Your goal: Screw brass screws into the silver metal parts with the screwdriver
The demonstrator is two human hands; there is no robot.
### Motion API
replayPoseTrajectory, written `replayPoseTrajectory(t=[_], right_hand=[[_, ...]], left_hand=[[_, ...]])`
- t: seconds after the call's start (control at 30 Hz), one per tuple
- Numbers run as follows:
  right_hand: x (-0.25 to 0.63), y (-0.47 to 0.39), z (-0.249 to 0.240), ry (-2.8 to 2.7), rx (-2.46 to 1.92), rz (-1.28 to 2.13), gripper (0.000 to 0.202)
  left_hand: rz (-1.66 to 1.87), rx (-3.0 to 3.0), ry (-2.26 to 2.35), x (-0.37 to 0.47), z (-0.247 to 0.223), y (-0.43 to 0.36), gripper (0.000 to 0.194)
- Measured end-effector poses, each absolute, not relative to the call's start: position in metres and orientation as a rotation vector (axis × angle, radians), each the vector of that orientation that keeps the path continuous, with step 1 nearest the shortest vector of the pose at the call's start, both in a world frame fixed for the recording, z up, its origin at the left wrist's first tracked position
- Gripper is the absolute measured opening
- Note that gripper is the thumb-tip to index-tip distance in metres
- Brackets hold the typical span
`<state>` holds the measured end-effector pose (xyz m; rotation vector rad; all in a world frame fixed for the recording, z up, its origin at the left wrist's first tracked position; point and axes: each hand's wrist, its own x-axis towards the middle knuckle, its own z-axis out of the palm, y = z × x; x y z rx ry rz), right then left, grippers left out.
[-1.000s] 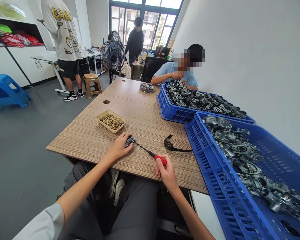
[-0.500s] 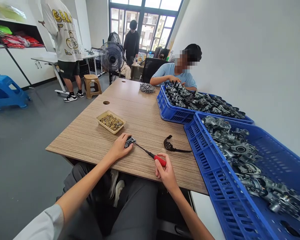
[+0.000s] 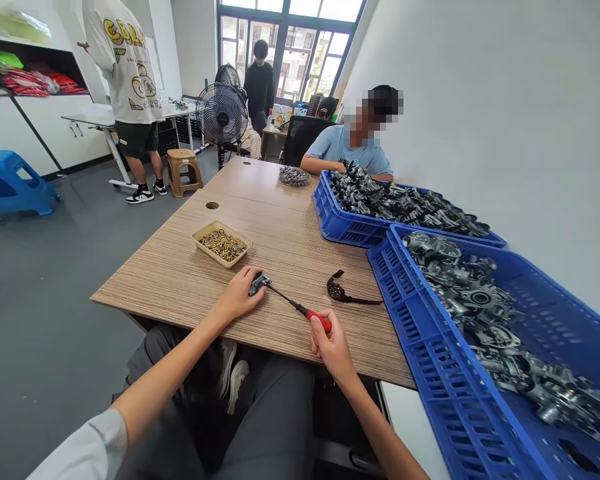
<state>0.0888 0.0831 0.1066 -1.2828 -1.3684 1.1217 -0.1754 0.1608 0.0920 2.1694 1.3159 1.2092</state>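
My left hand (image 3: pixel 241 293) is closed around a small grey metal part (image 3: pixel 259 284) at the near part of the wooden table (image 3: pixel 285 227). In my right hand (image 3: pixel 330 339), closed on its red handle, is a screwdriver (image 3: pixel 300 308); its dark shaft points left and its tip meets the metal part. The exact contact point is too small to make out. Beyond my left hand a cream tray (image 3: pixel 200 248) holds many brass-coloured screws. A black wristwatch (image 3: pixel 337 291) lies right of the screwdriver.
Two blue crates of metal parts, one near (image 3: pixel 405 313) and one farther (image 3: pixel 340 230), line the table's right side. At the far end are a clear bag of small parts (image 3: pixel 294 176) and a seated person in light blue (image 3: pixel 330 143). A fan (image 3: pixel 223 119) stands behind.
Both my hands, the metal part and the screwdriver look almost unmoved. Across the table, the seated person's hands have lowered behind the far crate's parts and the head has shifted slightly.
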Motion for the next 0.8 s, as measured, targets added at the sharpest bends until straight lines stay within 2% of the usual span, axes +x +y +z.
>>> replayPoseTrajectory(t=[0.8], right_hand=[[0.089, 0.084, 0.106, -1.408, -1.303, 1.107, 0.042]], left_hand=[[1.209, 2.178, 1.319, -0.177, 0.089, 0.163, 0.039]])
